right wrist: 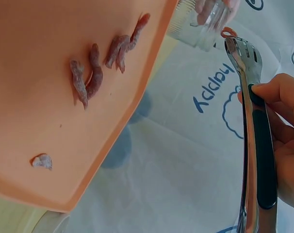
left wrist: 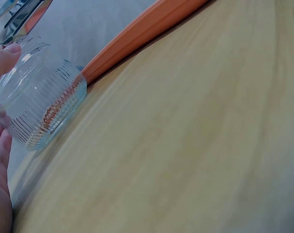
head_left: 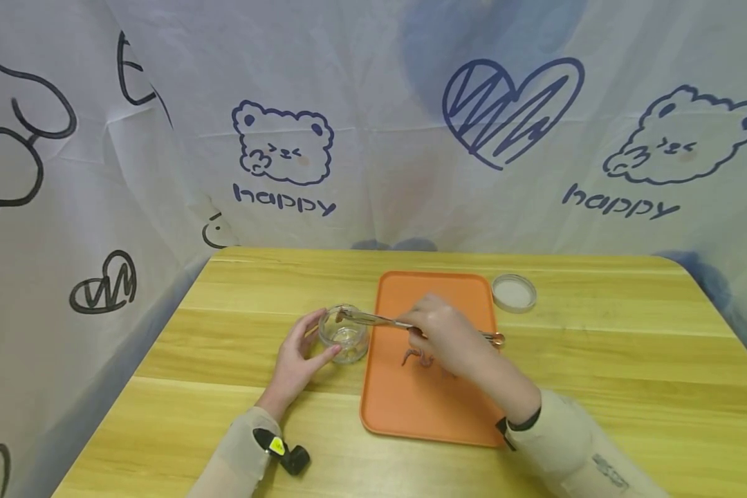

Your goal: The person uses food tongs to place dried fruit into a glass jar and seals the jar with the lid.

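My left hand [head_left: 297,358] grips a ribbed clear glass jar [left wrist: 45,97], thumb at one side and fingers round the other. The jar stands on the table against the left edge of the orange tray [head_left: 436,411]. My right hand [head_left: 445,332] holds metal food tongs [right wrist: 256,111] with dark grips, above the tray. Their tips reach over the jar's mouth, pinching a small reddish-brown piece [right wrist: 228,32]. Several brownish, worm-like strips [right wrist: 93,73] with a whitish dusting lie on the tray, partly hidden by my right hand in the head view.
A round lid [head_left: 514,293] lies on the wooden table [head_left: 622,346], right of the tray's far corner. On the tray rests a small pale piece [right wrist: 41,161]. White cloth [head_left: 373,173] with drawn bears and hearts hangs behind the table and along its left side.
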{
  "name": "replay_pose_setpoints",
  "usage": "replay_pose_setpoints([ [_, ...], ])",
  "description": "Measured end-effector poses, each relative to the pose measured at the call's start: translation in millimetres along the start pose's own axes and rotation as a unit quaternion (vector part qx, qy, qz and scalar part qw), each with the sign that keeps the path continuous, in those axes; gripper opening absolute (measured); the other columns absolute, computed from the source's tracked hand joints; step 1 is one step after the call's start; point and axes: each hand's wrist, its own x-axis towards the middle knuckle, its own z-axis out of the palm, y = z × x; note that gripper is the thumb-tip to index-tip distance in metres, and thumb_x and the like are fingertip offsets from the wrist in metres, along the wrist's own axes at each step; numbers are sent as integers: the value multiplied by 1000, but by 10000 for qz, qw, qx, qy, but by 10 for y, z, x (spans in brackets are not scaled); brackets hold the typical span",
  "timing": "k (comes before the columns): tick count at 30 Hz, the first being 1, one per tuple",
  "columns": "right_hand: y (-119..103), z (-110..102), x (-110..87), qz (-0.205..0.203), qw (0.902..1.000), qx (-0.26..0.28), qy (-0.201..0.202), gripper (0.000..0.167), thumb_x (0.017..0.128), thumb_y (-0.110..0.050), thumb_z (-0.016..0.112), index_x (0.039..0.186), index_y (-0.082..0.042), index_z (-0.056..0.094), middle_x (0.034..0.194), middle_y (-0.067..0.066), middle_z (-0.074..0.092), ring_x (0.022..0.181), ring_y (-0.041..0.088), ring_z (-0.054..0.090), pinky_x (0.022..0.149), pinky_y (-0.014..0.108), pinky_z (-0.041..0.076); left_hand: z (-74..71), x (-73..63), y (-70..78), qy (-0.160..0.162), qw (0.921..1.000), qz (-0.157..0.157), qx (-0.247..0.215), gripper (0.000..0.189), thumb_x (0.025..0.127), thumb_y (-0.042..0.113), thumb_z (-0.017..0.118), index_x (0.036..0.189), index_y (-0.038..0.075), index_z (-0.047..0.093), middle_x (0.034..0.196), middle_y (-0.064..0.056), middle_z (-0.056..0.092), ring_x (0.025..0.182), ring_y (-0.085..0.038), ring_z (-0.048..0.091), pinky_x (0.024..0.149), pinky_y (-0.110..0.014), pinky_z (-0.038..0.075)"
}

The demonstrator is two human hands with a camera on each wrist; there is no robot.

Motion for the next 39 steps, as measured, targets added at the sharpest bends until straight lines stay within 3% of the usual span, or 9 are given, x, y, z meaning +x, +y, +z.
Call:
replay_pose_setpoints([
  [10,-31,47,-18,176,9996,118,-181,18,84,-5,72,102,-4,72,90,2,64,85,16,55,65,23,52,7,-3,2,52,9999,50,81,66,80,-4,73,137,-8,40,140,-24,41,130,-37,39,109,-40,34],
  [21,4,38,-85,164,9997,153,-49,21,83,-4,72,103,-6,72,89,0,64,84,15,55,64,22,52,10,-13,7,14,10000,-10,70,66,82,-2,73,138,-7,39,141,-22,40,130,-36,39,110,-39,34],
  [28,98,-61,-212,321,9991,254,83,23,81,0,71,103,-7,72,89,0,63,80,13,53,60,20,50,14,-16,2,24,10000,-30,71,66,82,-1,73,139,-6,39,142,-21,40,131,-35,38,110,-38,34],
  [34,237,-147,-356,291,9989,-2,359,25,76,7,69,98,-5,73,82,0,61,76,14,51,57,24,48,12,-21,-3,43,9999,-83,46,67,82,-2,73,139,-6,38,142,-22,39,131,-35,39,110,-38,34],
  [39,355,-241,-536,516,9978,-123,398,26,75,8,69,97,-3,73,83,2,62,77,16,51,58,27,48,12,-28,-3,39,9999,-106,34,67,82,-1,72,139,-6,38,142,-21,39,131,-36,39,110,-39,34],
])
